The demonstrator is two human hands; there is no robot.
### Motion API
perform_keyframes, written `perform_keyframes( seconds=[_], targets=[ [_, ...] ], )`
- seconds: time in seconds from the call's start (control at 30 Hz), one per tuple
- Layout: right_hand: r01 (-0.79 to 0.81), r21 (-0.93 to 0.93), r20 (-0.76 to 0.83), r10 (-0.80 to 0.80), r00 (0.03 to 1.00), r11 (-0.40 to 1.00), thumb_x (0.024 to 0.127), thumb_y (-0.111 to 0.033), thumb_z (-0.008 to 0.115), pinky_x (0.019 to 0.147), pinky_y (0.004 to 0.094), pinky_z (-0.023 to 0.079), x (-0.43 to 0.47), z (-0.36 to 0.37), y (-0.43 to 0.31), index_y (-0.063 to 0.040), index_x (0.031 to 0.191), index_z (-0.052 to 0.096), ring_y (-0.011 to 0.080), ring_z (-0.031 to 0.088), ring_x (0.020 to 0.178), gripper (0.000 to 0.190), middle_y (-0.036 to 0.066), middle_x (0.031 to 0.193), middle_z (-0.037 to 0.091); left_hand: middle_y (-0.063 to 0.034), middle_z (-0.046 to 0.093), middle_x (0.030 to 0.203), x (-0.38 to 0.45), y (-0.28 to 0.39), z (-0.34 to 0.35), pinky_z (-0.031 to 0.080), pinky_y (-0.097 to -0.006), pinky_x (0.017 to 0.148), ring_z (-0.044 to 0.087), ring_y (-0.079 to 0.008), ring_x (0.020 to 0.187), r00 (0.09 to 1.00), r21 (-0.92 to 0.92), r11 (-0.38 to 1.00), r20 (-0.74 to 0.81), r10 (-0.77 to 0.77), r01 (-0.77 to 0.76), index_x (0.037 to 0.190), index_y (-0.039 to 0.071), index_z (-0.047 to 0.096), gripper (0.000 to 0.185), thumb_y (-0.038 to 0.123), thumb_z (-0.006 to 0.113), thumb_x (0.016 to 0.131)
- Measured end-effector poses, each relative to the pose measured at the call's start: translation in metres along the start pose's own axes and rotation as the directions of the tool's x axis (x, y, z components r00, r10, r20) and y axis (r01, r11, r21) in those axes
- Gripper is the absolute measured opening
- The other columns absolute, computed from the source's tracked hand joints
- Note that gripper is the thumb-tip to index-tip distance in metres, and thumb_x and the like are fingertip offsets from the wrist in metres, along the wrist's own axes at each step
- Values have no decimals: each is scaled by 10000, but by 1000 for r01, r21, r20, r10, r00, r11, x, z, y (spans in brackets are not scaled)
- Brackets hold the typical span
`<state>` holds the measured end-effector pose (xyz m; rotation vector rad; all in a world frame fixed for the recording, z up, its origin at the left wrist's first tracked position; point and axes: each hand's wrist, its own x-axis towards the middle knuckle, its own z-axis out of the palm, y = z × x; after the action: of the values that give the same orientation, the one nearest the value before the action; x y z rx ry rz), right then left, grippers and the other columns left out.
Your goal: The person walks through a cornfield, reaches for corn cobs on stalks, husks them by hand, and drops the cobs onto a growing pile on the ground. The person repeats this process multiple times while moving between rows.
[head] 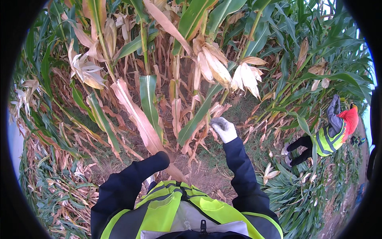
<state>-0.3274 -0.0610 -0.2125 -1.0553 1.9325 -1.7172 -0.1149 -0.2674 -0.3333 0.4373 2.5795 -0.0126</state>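
Observation:
My right hand [223, 129], in a white knitted glove with grey fingers, reaches forward at the foot of the standing corn. Its fingers curl beside a dry corn leaf [219, 110]; whether they grip anything cannot be made out. A green corn leaf [195, 119] slants down just left of it. Of my left arm only the black sleeve [140, 168] shows, bent across in front of me, and the hand is out of sight. A long, dry tan leaf [138, 119] hangs down to the end of that sleeve. Two corn ears in pale husks [215, 64] [247, 76] droop above my right hand.
Corn stalks [145, 47] stand close together ahead. A husked ear [88, 70] hangs at left. Cut stalks lie in heaps at left [71, 194] and right [292, 200]. Another person in a reflective vest [329, 139] bends beside the corn at right. Dry litter covers the soil [203, 176].

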Motion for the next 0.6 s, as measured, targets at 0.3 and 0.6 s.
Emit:
perform_keyframes(
  seconds=[0.3,0.6],
  targets=[
    [669,-556,160,-727,668,492,736,-132,682,864,362,468,143,95,-195,-69,1086,574,288,590,986,372,122,1055,614,-131,618,943,-22,0,-58,477,-445,756,605,-332,887,926,-231,952,-361,108,-201,1134,106,481,364,321,558,850],
    [371,-872,69,-669,740,320,785,-232,624,823,404,436,259,146,-251,-146,1145,545,316,569,863,379,134,937,622,-98,621,941,-101,-39,-104,473,-404,769,608,-290,896,775,-174,873,-560,294,-456,1096,105,531,302,312,517,876]
  ],
)
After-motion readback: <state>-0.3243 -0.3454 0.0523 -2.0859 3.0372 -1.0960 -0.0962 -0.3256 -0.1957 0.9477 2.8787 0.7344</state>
